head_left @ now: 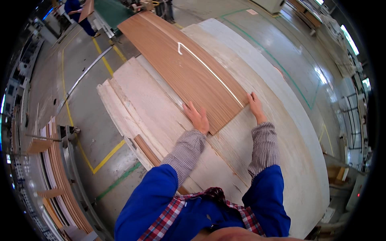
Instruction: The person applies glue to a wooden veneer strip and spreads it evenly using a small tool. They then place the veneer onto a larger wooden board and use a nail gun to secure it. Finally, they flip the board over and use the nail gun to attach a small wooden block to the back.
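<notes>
A long wood-grain panel [169,60] lies slanted across a stack of pale boards [157,108], its near end towards me. On its face is a thin white strip [213,72], hooked at the far end and running towards the near right corner. My left hand [198,119] is at the panel's near left edge, fingers spread, holding nothing. At the near right corner, my right hand [256,107] rests against the edge with its fingers stretched out. Its thumb and palm are partly hidden.
Brown strips [144,148] lie along the stack's left side. A rack of upright boards [60,168] stands on the left. At the far left, a person in blue [80,18] holds a brown panel beside a green-topped machine [112,16]. Yellow and green lines mark the floor.
</notes>
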